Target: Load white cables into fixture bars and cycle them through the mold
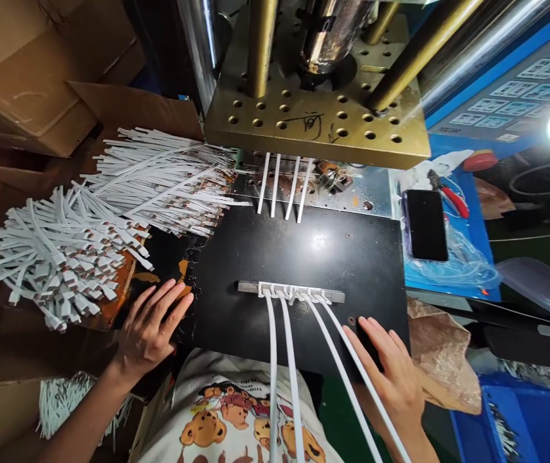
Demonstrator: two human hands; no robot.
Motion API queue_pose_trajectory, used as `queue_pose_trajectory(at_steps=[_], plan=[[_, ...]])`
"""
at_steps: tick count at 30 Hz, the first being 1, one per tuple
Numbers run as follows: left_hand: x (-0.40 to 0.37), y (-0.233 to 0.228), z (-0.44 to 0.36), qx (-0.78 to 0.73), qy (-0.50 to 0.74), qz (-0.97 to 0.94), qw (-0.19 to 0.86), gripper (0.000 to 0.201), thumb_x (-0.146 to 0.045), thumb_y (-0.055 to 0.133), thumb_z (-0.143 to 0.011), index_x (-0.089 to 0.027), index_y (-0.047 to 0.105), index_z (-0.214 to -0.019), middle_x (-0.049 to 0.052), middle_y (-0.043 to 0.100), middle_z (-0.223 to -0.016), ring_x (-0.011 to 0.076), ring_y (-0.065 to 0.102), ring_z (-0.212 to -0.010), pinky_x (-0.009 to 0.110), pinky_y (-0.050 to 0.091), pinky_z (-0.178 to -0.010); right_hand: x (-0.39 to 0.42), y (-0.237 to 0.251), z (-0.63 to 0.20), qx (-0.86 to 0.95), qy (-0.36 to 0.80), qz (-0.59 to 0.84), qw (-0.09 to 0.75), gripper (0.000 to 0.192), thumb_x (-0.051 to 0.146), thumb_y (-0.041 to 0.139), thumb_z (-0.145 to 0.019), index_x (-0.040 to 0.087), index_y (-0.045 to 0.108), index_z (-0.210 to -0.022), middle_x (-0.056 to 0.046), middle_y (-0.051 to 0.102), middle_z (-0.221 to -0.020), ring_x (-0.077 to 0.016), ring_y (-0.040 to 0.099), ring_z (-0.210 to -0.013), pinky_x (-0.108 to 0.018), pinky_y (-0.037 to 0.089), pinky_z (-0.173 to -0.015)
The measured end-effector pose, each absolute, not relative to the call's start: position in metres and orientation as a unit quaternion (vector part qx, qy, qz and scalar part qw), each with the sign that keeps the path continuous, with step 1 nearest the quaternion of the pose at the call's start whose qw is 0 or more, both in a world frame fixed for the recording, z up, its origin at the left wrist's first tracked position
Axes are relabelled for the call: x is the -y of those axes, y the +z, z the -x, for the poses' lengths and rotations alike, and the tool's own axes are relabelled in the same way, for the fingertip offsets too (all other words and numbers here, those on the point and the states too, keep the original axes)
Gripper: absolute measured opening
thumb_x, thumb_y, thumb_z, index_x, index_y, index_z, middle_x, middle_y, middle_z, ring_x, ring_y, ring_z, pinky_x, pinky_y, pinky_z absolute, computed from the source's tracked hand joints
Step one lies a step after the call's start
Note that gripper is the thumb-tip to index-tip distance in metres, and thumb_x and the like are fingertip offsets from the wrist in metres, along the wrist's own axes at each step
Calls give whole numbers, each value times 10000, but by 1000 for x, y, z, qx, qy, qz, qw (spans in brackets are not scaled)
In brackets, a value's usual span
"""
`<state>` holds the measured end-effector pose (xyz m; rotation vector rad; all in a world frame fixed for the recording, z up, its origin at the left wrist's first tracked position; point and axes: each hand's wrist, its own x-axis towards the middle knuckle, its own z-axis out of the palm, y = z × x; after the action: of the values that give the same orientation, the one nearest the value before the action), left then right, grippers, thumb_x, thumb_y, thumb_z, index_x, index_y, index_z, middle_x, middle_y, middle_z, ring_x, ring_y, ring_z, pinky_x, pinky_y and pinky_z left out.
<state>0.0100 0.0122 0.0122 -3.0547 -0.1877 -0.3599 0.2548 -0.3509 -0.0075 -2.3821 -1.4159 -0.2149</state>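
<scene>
My left hand point(152, 325) lies flat with fingers spread on the left edge of a black work plate point(303, 257), empty, just below a heap of white flat cables point(101, 212). My right hand point(390, 373) rests open on the plate's lower right part, beside the rightmost of several white cables point(284, 360) that run from a grey metal bar point(291, 291) down toward me. Several short white cable ends point(284, 186) stick out from under the brass-coloured press plate point(318, 122) at the back.
Cardboard boxes point(38, 71) stand at the left. A black phone point(426, 225) and red-handled pliers point(448, 196) lie on a blue surface at the right. Crumpled brown paper point(443, 360), a blue bin point(530, 418) and a control panel point(520, 90) are at right.
</scene>
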Motion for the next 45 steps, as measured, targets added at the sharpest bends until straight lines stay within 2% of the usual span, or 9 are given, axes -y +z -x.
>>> queue_pose_trajectory(at_steps=[13, 18, 21, 26, 32, 36, 39, 42, 45], plan=[[-14, 12, -7, 72, -99, 993, 4, 824, -93, 563, -806, -261, 305, -1570, 155, 579, -1401, 368, 561, -1294, 566, 401, -1138, 350, 3, -252, 478, -56, 862, 157, 685, 73, 489, -918, 281, 357, -1557, -169, 527, -1447, -338, 486, -1368, -608, 429, -1099], [-3, 33, -32, 49, -78, 990, -111, 722, -441, 558, -928, -228, 295, -1566, 192, 500, -1446, 437, 430, -1385, 619, 412, -1097, 346, 31, -267, 508, 101, 833, 197, 570, 350, 637, -947, 237, 458, -1475, -180, 467, -1491, -368, 449, -1380, -675, 381, -1114], [7, 39, -72, 15, -108, 986, -126, 632, -492, 526, -964, -179, 388, -1496, 193, 521, -1389, 350, 572, -1228, 484, 521, -993, 319, 37, -281, 496, 80, 817, 283, 534, 355, 626, -970, 245, 460, -1466, -158, 544, -1412, -304, 518, -1312, -550, 464, -1087], [14, 36, -135, -5, -96, 987, -131, 271, -207, 513, -997, -162, 554, -1261, 70, 592, -1020, 175, 643, -850, 296, 547, -768, 267, 35, -323, 550, 108, 758, 332, 250, 243, 498, -1021, 230, 690, -1180, -90, 719, -1087, -218, 664, -956, -376, 562, -840], [3, 40, -148, -53, -9, 984, -170, 171, -100, 432, -1003, -180, 579, -967, 18, 520, -867, 170, 579, -827, 304, 479, -735, 191, 38, -366, 570, 341, 652, 365, 192, 156, 543, -930, 183, 721, -864, -13, 709, -754, -149, 677, -655, -251, 539, -661], [-1, 40, -142, -60, -15, 985, -158, 158, -77, 451, -991, -173, 577, -986, 23, 517, -871, 171, 569, -844, 296, 478, -736, 146, 24, -373, 360, 233, 754, 497, 219, 49, 446, -835, 161, 631, -810, 14, 651, -712, -107, 644, -537, -189, 483, -546], [-6, 36, -132, -74, -64, 984, -148, 220, -85, 451, -993, -158, 575, -1160, 28, 521, -867, 170, 585, -834, 302, 505, -769, 181, 10, -384, 285, 167, 772, 543, 118, 161, 504, -845, 172, 622, -845, 3, 645, -731, -136, 670, -609, -216, 517, -590], [-9, 28, -121, -80, -116, 979, -146, 340, -172, 462, -1013, -220, 535, -1342, 13, 523, -819, 181, 599, -779, 335, 524, -760, 273, -2, -389, 128, 80, 863, 483, 210, 285, 515, -855, 177, 644, -981, -34, 680, -839, -170, 690, -713, -267, 558, -653], [-9, 19, -112, -12, -144, 976, -161, 523, -275, 447, -1031, -471, 355, -1506, -19, 530, -812, 185, 609, -742, 364, 521, -714, 370, -3, -379, -35, -15, 939, 342, 318, 265, 454, -845, 129, 646, -1059, -110, 698, -942, -214, 698, -813, -329, 578, -737]])
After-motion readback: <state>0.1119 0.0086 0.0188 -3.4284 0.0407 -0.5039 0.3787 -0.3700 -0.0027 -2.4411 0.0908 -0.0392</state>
